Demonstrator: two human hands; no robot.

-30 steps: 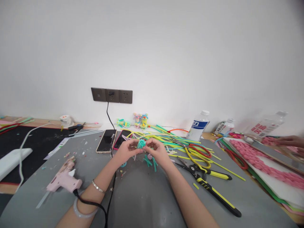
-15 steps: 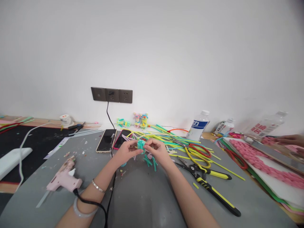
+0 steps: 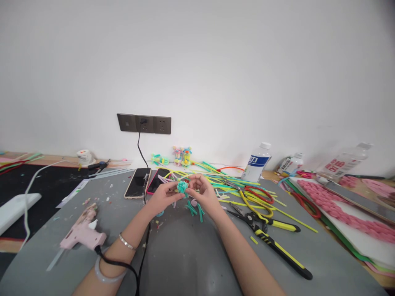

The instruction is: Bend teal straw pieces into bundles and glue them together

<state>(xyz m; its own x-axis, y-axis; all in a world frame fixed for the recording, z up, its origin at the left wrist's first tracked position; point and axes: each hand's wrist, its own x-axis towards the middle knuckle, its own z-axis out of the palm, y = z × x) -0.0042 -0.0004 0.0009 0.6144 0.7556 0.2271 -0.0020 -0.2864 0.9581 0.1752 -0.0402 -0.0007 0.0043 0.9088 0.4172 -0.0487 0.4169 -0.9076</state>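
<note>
Holding both forearms out ahead, left hand (image 3: 162,198) and right hand (image 3: 205,196) close together at centre, pinching with fingertips, palms facing inward.

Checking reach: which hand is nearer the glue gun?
Left. The left hand is right of the glue gun; the right hand farther right. Both pinch the teal bundle.

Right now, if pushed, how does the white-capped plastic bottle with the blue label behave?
White-capped plastic bottle with the blue label stands upright, tall and narrow: a high push likely tips it. Round body, so it probably rolls once down. Fill level unclear; weight uncertain.
</note>
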